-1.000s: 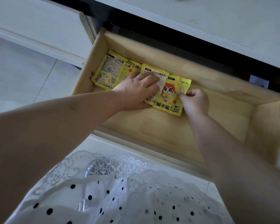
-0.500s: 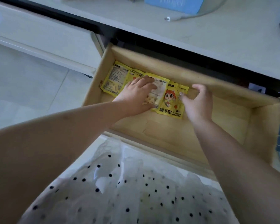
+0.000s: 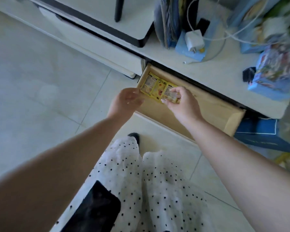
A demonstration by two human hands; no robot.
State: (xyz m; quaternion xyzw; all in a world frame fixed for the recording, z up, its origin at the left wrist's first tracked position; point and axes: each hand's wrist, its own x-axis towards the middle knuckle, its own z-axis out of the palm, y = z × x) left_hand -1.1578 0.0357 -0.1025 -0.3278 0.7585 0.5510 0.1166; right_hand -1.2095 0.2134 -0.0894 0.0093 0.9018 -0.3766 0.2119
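Right hand pinching packet, left hand beside

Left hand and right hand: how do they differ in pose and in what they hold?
The left hand has relaxed fingers and holds nothing; the right hand curls its fingers round a yellow packet. The left hand is at the left front corner of the drawer; the right hand is over its inside. Both are bare.

Pale tiled floor; white cabinet.
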